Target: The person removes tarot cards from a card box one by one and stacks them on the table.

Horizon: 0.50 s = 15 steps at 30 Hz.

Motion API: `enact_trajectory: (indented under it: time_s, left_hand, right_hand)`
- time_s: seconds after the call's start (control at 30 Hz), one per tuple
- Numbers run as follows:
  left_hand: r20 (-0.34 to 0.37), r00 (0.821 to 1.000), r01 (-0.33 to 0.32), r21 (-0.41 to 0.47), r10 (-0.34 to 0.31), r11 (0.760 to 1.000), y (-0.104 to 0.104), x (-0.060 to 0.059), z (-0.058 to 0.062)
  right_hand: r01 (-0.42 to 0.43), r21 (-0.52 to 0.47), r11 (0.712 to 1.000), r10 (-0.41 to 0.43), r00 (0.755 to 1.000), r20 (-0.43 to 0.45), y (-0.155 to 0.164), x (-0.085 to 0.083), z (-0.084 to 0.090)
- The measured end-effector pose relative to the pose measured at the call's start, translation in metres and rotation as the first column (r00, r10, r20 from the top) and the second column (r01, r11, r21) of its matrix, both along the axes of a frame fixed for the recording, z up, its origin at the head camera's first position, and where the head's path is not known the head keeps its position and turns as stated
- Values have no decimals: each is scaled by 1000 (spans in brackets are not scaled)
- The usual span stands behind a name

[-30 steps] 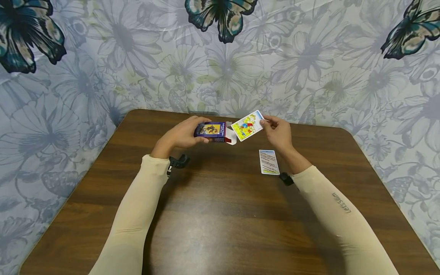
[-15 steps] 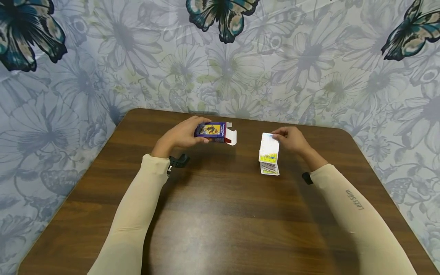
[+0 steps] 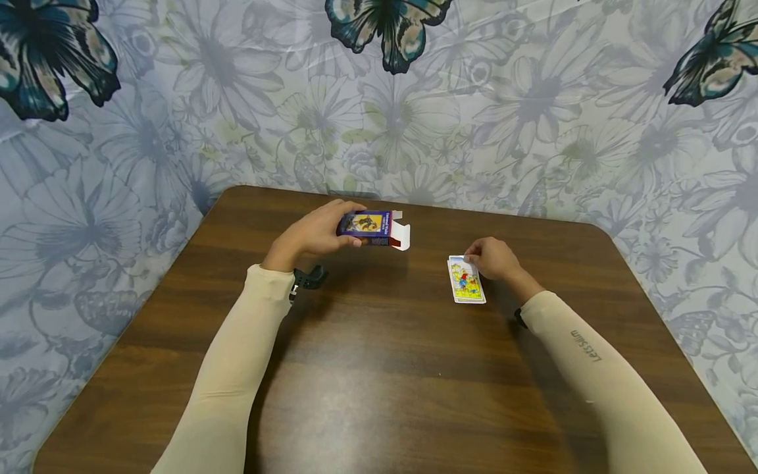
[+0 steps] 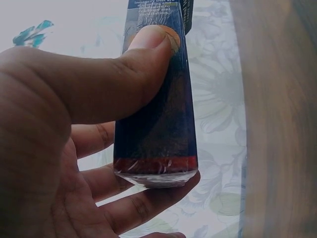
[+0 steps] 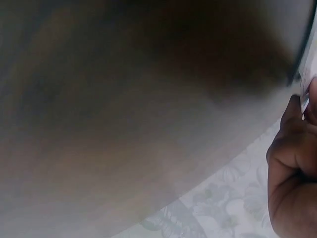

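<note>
My left hand (image 3: 315, 230) grips a small blue card box (image 3: 368, 227) above the table, its white flap standing out on the right end. In the left wrist view the thumb presses the narrow side of the box (image 4: 156, 129), with fingers round the other side. Over to the right, my right hand (image 3: 496, 259) pinches the top edge of a colourful illustrated card (image 3: 465, 280). That card lies over the small card pile on the table, nearly lined up with it. In the right wrist view only part of the right hand (image 5: 297, 158) shows, at the right edge.
The brown wooden table (image 3: 379, 368) has rounded far corners. Behind it hangs a flowered backdrop (image 3: 403, 131) with teal butterflies (image 3: 387, 33). Both forearms wear cream sleeves, and dark straps sit at the wrists.
My right hand has carried the card from beside the box's open end down and right onto the pile, covering the striped card. My left hand and the box have hardly moved.
</note>
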<state>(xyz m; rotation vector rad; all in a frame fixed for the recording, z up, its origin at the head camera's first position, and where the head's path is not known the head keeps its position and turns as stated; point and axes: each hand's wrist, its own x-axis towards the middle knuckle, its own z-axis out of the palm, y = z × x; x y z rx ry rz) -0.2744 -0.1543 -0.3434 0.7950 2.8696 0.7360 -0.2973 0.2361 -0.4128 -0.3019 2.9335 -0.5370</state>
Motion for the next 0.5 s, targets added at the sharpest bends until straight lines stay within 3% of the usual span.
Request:
enact_trajectory:
  time_s: [0.33, 0.5]
  left_hand:
    - [6, 1000, -5, -6, 5, 1000, 1, -1, 3]
    - [13, 1000, -4, -11, 4, 1000, 1, 1, 3]
  right_hand:
    - [23, 48, 999, -21, 999, -40, -6, 1, -2]
    - [35, -34, 999, -40, 985, -166, -20, 5, 5]
